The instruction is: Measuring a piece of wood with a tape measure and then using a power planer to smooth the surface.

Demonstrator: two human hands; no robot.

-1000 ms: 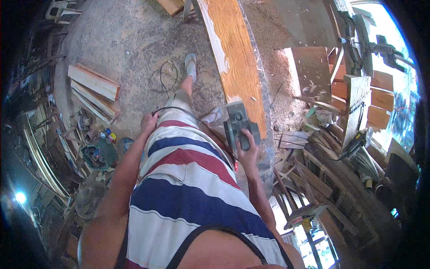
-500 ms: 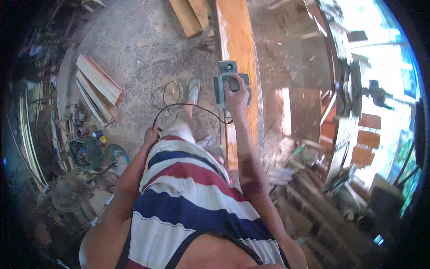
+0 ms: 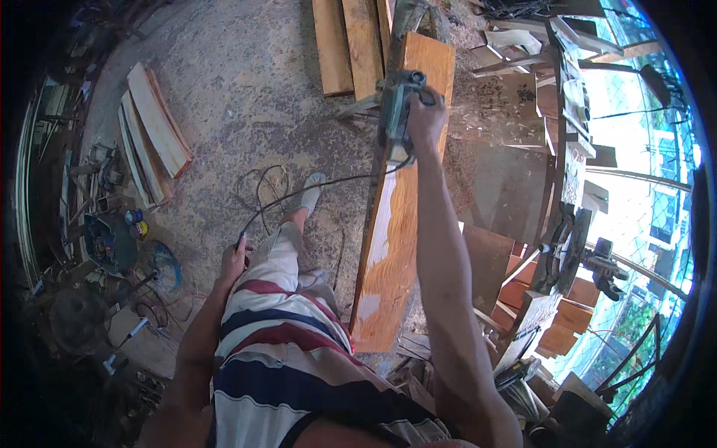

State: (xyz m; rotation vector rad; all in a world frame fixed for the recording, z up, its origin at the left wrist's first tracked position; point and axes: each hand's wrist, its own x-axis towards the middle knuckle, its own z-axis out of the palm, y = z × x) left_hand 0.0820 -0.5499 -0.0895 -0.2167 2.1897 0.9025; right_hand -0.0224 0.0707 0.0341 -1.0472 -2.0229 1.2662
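Note:
My right hand (image 3: 429,123) is wrapped round the handle of a dark electric planer (image 3: 396,118). The planer rests near the far end of a long orange-brown plank (image 3: 403,246), over its left edge. Along that edge runs a pale strip of bare wood, with darker surface to its right. My left hand (image 3: 234,261) is low by my left thigh, closed on the planer's black power cord (image 3: 291,196). From there the cord arcs across to the back of the planer. The plank's underside is hidden.
Rough boards (image 3: 332,48) lie on the floor past the plank's far end. Another stack of boards (image 3: 160,123) lies at the left. A dark tub (image 3: 110,243) stands among tools at the lower left. At right is a cluttered bench (image 3: 553,261) with a clamp (image 3: 605,269).
My right hand and the planer have moved farther along the plank. The view has shifted and turned, so the plank slants and its near end shows. My left hand still holds the cord.

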